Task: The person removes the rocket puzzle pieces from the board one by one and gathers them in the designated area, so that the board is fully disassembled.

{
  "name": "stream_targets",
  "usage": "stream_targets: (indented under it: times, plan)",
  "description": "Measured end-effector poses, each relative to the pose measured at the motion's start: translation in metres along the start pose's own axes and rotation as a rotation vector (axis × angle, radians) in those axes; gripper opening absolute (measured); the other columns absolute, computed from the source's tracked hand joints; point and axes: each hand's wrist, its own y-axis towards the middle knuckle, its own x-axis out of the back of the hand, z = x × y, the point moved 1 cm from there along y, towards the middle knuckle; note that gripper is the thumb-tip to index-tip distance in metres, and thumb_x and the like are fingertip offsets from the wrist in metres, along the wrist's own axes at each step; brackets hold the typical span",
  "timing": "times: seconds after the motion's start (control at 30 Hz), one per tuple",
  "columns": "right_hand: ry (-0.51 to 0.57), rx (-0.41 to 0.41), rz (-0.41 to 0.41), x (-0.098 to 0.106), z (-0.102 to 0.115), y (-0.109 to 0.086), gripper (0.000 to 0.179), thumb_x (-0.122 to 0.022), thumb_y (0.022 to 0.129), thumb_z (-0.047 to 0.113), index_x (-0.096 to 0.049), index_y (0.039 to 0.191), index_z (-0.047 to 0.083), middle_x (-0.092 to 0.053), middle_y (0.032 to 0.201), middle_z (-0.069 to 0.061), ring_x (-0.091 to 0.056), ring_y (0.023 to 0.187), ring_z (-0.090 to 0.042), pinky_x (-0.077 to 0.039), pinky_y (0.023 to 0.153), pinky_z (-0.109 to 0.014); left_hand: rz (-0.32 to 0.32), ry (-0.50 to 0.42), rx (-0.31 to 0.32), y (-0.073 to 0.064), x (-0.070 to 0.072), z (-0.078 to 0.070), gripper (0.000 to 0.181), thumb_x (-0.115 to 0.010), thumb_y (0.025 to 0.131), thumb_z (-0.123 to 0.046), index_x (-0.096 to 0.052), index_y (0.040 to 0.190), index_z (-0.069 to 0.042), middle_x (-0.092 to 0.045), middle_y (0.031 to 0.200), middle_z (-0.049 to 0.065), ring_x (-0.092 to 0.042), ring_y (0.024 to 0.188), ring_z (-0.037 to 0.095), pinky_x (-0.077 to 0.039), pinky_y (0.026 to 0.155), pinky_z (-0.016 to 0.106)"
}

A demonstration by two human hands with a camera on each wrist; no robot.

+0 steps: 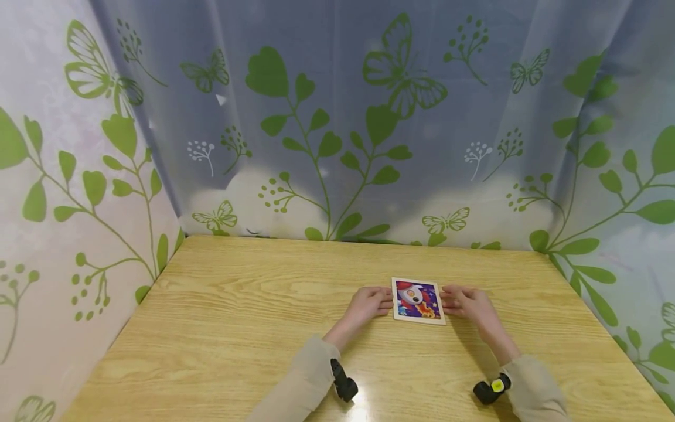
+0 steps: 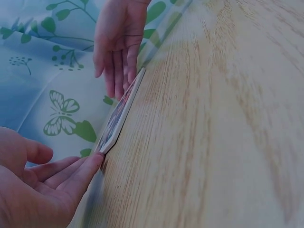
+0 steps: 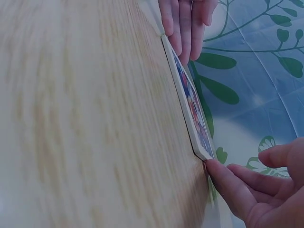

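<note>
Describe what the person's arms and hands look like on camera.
The left hand and right hand are bare, without gloves. The left sleeve and right sleeve are plain beige. A black device sits at the left wrist; its black counterpart at the right carries a yellow patch. No cables show.

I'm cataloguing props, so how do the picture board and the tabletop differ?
The picture board is small; the tabletop is far larger. The picture board has a colourful print inside a pale border; the tabletop has yellowish wood grain. The picture board lies between the left hand and right hand; the tabletop spreads beneath them. Both look flat.
</note>
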Motion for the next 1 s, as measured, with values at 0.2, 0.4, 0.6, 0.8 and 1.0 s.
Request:
stream_targets:
  times: [0.2,0.4,0.6,0.8,1.0]
  plan:
    - [-0.03,0.004,0.025,-0.003,0.001,0.0,0.052,-0.039,0.112,0.023,-0.045,0.139,-0.021,-0.056,0.135,-0.036,-0.071,0.103,-0.024,-0.061,0.086,-0.032,-0.013,0.001,0.013,-0.002,0.005,0.0,0.036,-0.043,0.107,-0.008,-0.059,0.131,0.014,-0.067,0.125,0.027,-0.067,0.114,0.035,-0.059,0.092,0.036]
    - [-0.02,0.002,0.042,-0.008,0.006,-0.004,0.051,-0.039,0.112,0.022,-0.045,0.138,-0.021,-0.056,0.135,-0.037,-0.071,0.105,-0.027,-0.061,0.087,-0.032,-0.011,0.001,0.005,-0.004,0.011,0.001,0.036,-0.044,0.106,-0.007,-0.059,0.13,0.016,-0.068,0.121,0.028,-0.068,0.113,0.036,-0.059,0.092,0.037]
    - [0.005,0.006,0.061,-0.012,0.007,-0.003,0.052,-0.039,0.112,0.022,-0.044,0.139,-0.022,-0.055,0.136,-0.037,-0.071,0.104,-0.026,-0.061,0.087,-0.033,-0.005,0.01,0.005,-0.008,0.018,0.0,0.037,-0.044,0.107,-0.008,-0.058,0.131,0.016,-0.067,0.123,0.029,-0.067,0.114,0.036,-0.059,0.093,0.037]
    - [-0.005,0.03,0.079,-0.018,0.008,-0.005,0.049,-0.039,0.112,0.019,-0.046,0.138,-0.022,-0.055,0.135,-0.038,-0.07,0.107,-0.032,-0.061,0.088,-0.033,-0.005,0.01,0.014,-0.014,0.024,-0.001,0.037,-0.044,0.107,-0.009,-0.057,0.132,0.015,-0.067,0.124,0.028,-0.067,0.115,0.036,-0.059,0.093,0.037]
    - [0.001,0.034,0.079,-0.023,0.009,-0.006,0.048,-0.039,0.111,0.018,-0.047,0.136,-0.022,-0.055,0.134,-0.038,-0.071,0.106,-0.03,-0.061,0.088,-0.032,-0.007,0.014,0.013,-0.017,0.028,-0.001,0.037,-0.044,0.107,-0.009,-0.057,0.132,0.016,-0.066,0.124,0.029,-0.067,0.115,0.037,-0.059,0.094,0.037]
